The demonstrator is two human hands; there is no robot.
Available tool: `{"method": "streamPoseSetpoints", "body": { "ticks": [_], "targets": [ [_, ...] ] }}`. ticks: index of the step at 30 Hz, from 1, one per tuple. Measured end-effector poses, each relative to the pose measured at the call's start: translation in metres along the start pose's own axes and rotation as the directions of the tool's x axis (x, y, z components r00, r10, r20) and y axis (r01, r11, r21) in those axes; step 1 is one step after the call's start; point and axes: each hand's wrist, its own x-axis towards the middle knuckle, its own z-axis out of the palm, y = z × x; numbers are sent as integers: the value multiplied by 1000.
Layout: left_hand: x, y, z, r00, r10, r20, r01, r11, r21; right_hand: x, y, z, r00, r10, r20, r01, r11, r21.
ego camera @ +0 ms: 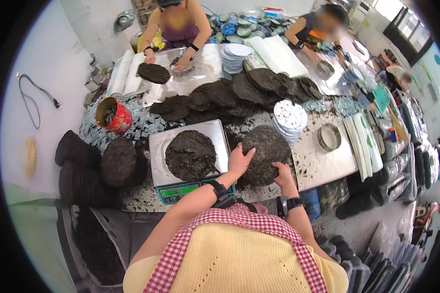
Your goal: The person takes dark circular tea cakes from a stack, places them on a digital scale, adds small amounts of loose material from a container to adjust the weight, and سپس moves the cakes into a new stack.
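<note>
Both my hands grip one round, flat cake of dark dried seaweed point(266, 155) just right of the scale. My left hand point(241, 160) has the cake's left edge, thumb on top. My right hand point(284, 176) pinches its lower right edge; the fingers underneath are hidden. A digital scale point(220, 128) with a steel pan and lit green displays stands to the left. On its pan lies another rough seaweed cake point(190, 155). Behind the held cake rises a stack of white discs point(290, 115), the top one specked with dark crumbs.
Stacked seaweed cakes point(234, 93) run across the table's middle. More cakes point(119, 161) are piled at left, near a red tin point(113, 116) among small silvery packets point(91, 117). At right, a metal ring point(329, 137) sits on a board point(322, 164). Two co-workers point(179, 22) point(315, 33) work opposite.
</note>
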Motion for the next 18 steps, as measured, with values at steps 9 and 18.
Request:
{"method": "streamPoseSetpoints", "body": {
  "ticks": [9, 18],
  "targets": [
    [-24, 36, -53, 936, 229, 267, -313, 888, 337, 0, 8, 55, 779, -581, 233, 392, 163, -905],
    [-84, -4, -221, 823, -329, -463, 188, 927, -325, 3, -19, 80, 630, -611, 479, 401, -273, -875]
  ]
}}
